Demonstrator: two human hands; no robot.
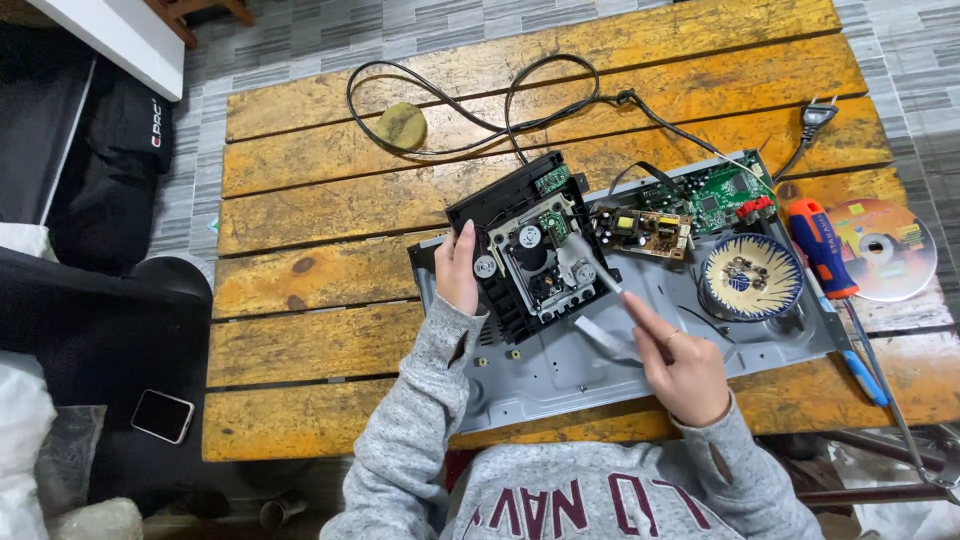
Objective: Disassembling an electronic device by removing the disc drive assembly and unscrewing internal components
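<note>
Left hand (457, 272) closed around the left edge of a black disc drive unit (528, 255), thumb lying flat on its side, holding it tilted on the grey metal chassis (560, 370). Right hand (680, 365) curled around a thin tool (590, 270), fingers pinched on the handle, metal tip touching the top of the drive near its white gears. A flat white ribbon cable (600, 335) lying just below the drive, under the right hand.

On the same chassis, to the right of the drive: a small brown circuit board (642, 230), then a green circuit board (722, 190) at the far corner. Beside them a blue patterned bowl (750, 277) with small parts inside (probably screws, too small to tell).

Further right on the wooden table (330, 350): an orange and blue screwdriver (820, 245), touching a shiny disc (885, 250). A black power cord (480, 110) looping across the far planks, plug (815, 117) at the right end. A round yellowish object (402, 126) inside the cord loop. A phone (163, 415) lying off the table, on the left side.
</note>
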